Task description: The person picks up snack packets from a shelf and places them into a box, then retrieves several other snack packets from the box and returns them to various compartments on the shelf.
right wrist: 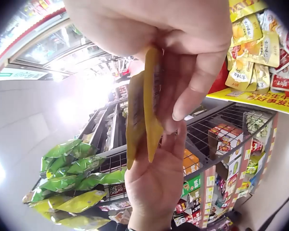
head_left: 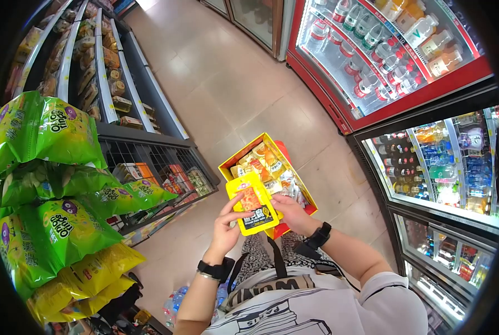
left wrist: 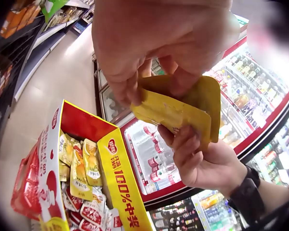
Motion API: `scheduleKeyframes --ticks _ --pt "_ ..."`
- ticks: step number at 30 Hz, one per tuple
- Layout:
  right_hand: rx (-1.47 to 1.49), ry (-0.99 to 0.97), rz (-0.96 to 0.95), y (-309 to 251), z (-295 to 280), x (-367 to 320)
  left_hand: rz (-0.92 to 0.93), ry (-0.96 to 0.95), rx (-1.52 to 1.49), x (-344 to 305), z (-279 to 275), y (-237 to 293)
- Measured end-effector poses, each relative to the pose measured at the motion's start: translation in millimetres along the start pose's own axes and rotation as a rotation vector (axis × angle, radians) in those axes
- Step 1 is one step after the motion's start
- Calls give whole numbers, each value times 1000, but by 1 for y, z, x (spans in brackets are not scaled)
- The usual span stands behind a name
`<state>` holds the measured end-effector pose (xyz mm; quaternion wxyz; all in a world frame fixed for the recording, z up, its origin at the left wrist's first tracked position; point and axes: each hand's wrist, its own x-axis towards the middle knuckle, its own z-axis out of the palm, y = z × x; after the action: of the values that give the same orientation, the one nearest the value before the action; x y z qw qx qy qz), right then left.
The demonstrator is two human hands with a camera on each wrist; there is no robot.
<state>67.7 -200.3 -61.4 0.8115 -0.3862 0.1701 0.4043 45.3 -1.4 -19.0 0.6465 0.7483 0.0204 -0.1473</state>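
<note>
A flat yellow snack packet (head_left: 250, 204), with a food picture above a black label panel, is held up in front of the body. My left hand (head_left: 225, 226) grips its left side, fingers laid across the front. At the lower right edge, my right hand (head_left: 294, 215) pinches it. Seen from the left wrist, two yellow layers (left wrist: 176, 113) stand slightly apart, fingers of both hands around them. The right wrist view shows those layers edge-on (right wrist: 151, 110). Below the packet is a yellow-and-red carton (left wrist: 125, 178) filled with small snack pouches (left wrist: 79, 173).
Green snack bags (head_left: 70, 134) hang close at the left, beside bread shelves (head_left: 101, 64) and a wire-fronted rack (head_left: 177, 167). Lit drink fridges (head_left: 333, 114) line the right. Tiled floor (head_left: 210, 84) runs between them. Red plastic (left wrist: 26, 183) shows beside the carton.
</note>
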Motion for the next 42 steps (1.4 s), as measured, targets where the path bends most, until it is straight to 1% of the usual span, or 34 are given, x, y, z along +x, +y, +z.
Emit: scheduleKeyframes --ticks 2,4,5,8,10,12,13,15,16,18,20,22,23,24,25,26,28,30,31,32,34,35,36,38,40,42 --pt "10 -5 16 -5 6 -2 28 28 7 -8 1 2" --pt "-98 -43 103 -11 11 -2 -29 126 -123 -16 3 10" --pt "-83 -38 98 -4 9 4 -22 136 -125 -20 3 12" --pt "-31 -75 142 -15 22 7 -14 186 -120 -32 2 16" --pt "-35 -122 134 -16 26 8 13 206 -84 -39 1 23" --pt "-319 -253 23 -21 35 2 46 228 -45 -45 -2 31" --pt "-306 -309 -2 -23 42 -3 75 217 64 -48 -4 35" --pt "-310 -349 -31 -24 54 -12 138 198 241 -54 -9 43" --pt "-334 -359 -42 -23 59 -15 154 213 247 -58 -11 45" --pt "-343 -371 -64 -21 67 -23 147 173 231 -67 -17 50" --pt "-388 -367 -94 -15 76 -29 154 191 194 -83 -25 60" --pt "-469 -389 -113 -6 87 -33 145 303 103 -104 -35 65" --pt "-489 -406 -123 2 93 -34 211 356 113 -116 -43 53" --pt "-511 -433 -134 8 100 -33 231 393 121 -129 -48 51" --pt "-572 -456 -184 14 112 -34 222 483 -101 -141 -53 50" --pt "-586 -508 -174 18 124 -38 222 569 -325 -155 -61 48" --pt "-691 -578 -108 30 146 -43 300 673 -291 -187 -79 40" --pt "-787 -634 -51 40 176 -57 289 686 -435 -220 -94 42" --pt "-885 -671 -51 49 185 -58 302 669 -492 -235 -101 42" --pt "-894 -726 -23 61 193 -56 341 718 -488 -254 -108 40" --pt "-944 -811 18 81 219 -65 215 641 -314 -288 -120 34" --pt "-994 -860 73 88 235 -73 191 667 -342 -304 -121 32" --pt "-1041 -902 128 97 250 -79 215 697 -342 -322 -123 29" --pt "-1228 -991 43 117 269 -82 98 615 -367 -358 -127 22" --pt "-1425 -1068 30 132 297 -90 90 621 -358 -394 -128 20" --pt "-1468 -1129 12 156 313 -86 -62 604 -281 -426 -128 12"
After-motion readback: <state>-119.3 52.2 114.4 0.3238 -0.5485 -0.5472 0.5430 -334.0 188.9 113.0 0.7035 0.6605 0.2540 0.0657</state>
